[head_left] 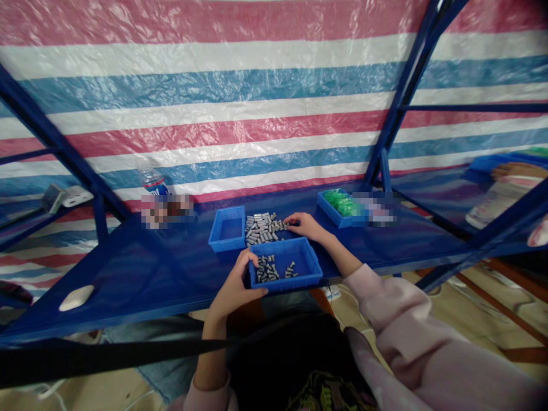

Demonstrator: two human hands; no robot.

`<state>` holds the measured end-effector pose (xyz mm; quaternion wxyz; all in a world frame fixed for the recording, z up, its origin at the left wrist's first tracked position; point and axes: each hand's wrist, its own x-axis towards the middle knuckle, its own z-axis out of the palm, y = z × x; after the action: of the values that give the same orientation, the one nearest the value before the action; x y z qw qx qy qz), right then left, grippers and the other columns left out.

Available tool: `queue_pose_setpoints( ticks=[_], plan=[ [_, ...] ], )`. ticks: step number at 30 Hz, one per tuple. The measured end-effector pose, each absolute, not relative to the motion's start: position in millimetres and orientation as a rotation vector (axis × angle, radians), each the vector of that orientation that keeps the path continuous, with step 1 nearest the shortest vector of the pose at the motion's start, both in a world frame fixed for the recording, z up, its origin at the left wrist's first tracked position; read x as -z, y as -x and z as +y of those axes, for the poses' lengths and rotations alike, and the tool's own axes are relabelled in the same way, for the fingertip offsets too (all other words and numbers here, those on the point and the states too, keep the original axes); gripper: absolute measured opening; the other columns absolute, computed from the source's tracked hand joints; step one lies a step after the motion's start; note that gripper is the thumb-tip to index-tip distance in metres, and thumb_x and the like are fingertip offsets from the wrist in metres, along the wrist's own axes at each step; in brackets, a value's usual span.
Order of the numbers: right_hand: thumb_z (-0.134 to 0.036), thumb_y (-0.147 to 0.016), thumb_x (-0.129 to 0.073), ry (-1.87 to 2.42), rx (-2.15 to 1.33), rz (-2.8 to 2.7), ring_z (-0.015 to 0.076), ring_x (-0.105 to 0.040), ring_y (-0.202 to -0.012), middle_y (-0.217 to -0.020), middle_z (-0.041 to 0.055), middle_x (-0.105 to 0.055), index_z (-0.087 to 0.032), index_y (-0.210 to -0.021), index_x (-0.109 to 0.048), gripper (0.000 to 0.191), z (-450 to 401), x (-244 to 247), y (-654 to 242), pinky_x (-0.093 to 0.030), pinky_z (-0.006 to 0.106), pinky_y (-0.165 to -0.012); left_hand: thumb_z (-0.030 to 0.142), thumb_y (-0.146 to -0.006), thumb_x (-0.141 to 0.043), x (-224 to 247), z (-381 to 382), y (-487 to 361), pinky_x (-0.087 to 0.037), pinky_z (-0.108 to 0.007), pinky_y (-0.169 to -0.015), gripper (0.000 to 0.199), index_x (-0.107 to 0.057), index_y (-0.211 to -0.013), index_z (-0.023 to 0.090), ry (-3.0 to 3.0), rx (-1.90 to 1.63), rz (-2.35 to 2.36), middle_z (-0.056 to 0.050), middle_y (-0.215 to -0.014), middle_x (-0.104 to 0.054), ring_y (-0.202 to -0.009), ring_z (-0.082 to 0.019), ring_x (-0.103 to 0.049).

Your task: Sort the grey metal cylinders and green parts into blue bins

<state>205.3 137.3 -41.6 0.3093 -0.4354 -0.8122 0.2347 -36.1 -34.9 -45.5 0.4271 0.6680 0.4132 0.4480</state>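
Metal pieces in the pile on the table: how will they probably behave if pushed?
The metal pieces look like short cylinders, so single ones may roll on the flat table. Their shiny surfaces suggest they could be somewhat slippery. They lie close together, so pushing one would probably move its neighbours.

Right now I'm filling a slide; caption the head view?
Left hand on a blue bin of metal parts, right hand at the loose pile.

Left hand (240, 283) on the near blue bin (305, 260), right hand (305, 225) at loose metal pieces (262, 228).
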Motion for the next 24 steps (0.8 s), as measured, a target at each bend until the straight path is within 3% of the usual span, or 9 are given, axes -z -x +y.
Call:
queue_pose_setpoints(
  ticks=[11,18,24],
  plan=[
    [-0.018,-0.072,-0.07,1.304,-0.569,-2.052,0.0154,-0.061,-0.065,-0.07,0.0047,-0.071,-0.015,-0.078,-0.076,0.009,137,39,-210,-0.044,0.025,-0.062,0.023,-0.063,-0.079,43,-36,35,-0.035,-0.035,-0.098,0.045,-0.047,-0.094,0.022,-1.668,-1.123,1.028,-0.005,-0.113,-0.053,-0.11,-0.026,-0.049],
    [-0.04,-0.063,-0.079,0.797,-1.466,-1.668,0.0138,-0.06,-0.067,-0.075,0.003,-0.07,-0.017,-0.081,-0.074,0.03,120,14,-210,-0.045,0.026,-0.064,0.024,-0.064,-0.079,39,-37,36,-0.036,-0.035,-0.097,0.045,-0.047,-0.095,0.022,-1.684,-1.109,1.045,-0.005,-0.115,-0.052,-0.11,-0.026,-0.049],
    [-0.032,-0.057,-0.086,0.5,-1.859,-1.855,0.0218,-0.062,-0.105,-0.107,0.0078,-0.071,-0.017,-0.073,-0.074,0.025,107,0,-212,-0.045,0.035,-0.091,0.022,-0.064,-0.079,35,-37,36,-0.037,-0.035,-0.097,0.044,-0.047,-0.095,0.022,-1.69,-1.066,1.054,-0.004,-0.113,-0.053,-0.11,-0.026,-0.049]
  ],
)
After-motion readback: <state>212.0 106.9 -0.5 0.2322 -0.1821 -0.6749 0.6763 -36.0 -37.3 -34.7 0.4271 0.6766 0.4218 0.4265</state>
